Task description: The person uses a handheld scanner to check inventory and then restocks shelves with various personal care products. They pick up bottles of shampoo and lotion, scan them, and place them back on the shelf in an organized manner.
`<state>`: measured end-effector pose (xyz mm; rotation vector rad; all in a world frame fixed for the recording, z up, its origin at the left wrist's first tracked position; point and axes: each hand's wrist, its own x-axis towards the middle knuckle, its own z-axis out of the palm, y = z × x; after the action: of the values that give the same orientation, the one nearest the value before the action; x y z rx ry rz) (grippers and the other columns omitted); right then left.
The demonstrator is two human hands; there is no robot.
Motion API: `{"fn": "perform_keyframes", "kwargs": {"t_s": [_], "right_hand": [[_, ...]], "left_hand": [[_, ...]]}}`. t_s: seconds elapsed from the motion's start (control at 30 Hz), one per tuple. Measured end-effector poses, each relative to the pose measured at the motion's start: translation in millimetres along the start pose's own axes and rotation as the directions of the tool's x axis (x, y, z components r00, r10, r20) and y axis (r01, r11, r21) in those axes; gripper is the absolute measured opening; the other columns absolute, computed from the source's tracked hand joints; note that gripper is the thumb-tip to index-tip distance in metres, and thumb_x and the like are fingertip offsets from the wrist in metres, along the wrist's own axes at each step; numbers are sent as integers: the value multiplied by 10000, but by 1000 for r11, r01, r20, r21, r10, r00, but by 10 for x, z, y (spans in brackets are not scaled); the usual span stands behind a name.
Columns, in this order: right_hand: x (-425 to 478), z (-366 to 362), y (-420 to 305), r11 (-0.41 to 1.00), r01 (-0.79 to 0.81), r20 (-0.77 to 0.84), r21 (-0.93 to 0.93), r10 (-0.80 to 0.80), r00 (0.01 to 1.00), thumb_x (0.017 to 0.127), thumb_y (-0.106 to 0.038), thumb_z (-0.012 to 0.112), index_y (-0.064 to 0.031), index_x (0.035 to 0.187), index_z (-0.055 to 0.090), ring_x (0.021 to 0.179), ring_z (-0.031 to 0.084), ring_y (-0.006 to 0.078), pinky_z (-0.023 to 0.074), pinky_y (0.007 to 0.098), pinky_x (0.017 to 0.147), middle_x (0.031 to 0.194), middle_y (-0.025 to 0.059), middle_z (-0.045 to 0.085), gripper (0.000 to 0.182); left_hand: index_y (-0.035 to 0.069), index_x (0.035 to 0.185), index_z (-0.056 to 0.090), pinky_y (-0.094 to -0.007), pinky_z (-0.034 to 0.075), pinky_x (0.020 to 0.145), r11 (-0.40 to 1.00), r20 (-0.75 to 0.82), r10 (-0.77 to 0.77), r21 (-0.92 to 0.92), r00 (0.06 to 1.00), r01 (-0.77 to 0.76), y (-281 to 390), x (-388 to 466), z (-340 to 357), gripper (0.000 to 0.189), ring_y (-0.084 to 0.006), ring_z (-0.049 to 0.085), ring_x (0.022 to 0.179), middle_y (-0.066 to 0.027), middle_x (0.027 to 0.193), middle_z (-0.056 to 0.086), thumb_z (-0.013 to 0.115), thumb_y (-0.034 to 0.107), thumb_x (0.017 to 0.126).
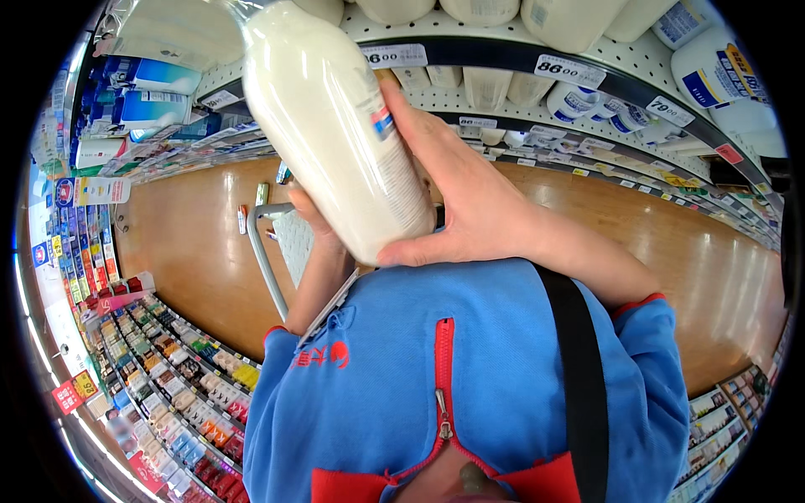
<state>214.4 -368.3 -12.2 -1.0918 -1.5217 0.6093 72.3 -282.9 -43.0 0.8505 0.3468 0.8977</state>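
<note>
A large bottle of white, milky-looking contents [314, 138] is held tilted before my chest, its lower end towards me. My right hand [459, 182] spreads along its right side, thumb near the bottom end and fingers reaching up past the printed label. My left hand [311, 214] is against the lower left side, mostly hidden behind the bottle. The bottle's upper end leans to the upper left, close to the picture's top edge. Fine print and a small red and blue mark show on its side.
White perforated shelves [629, 60] with bottles and price tags stand ahead. Blue and white packs [154, 107] are at upper left. A grey cart handle [255, 245] stands on the wooden floor [188, 207] at left. Small-goods racks [182, 383] line the lower left.
</note>
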Motion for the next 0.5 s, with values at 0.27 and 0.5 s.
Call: {"fn": "perform_keyframes", "kwargs": {"t_s": [0.27,0.5], "right_hand": [[658,-395,112,740,131,-199,-660,-341,919,652,-169,743,-20,1320,379,1187,386,372,346,434,972,1297,202,388,776],[450,-614,429,754,-10,-360,-657,-303,882,669,-85,709,-50,1239,482,1020,471,301,398,396,877,1180,142,452,614]], "left_hand": [[-11,1378,128,-374,280,1020,463,266,627,629,732,-625,199,1041,192,961,-273,296,1277,-172,1383,254,687,443,741],[-42,1406,4,-465,123,1071,-43,464,673,802,577,-595,-5,1287,16,831,-395,115,1338,-266,1446,61,500,381,890]]}}
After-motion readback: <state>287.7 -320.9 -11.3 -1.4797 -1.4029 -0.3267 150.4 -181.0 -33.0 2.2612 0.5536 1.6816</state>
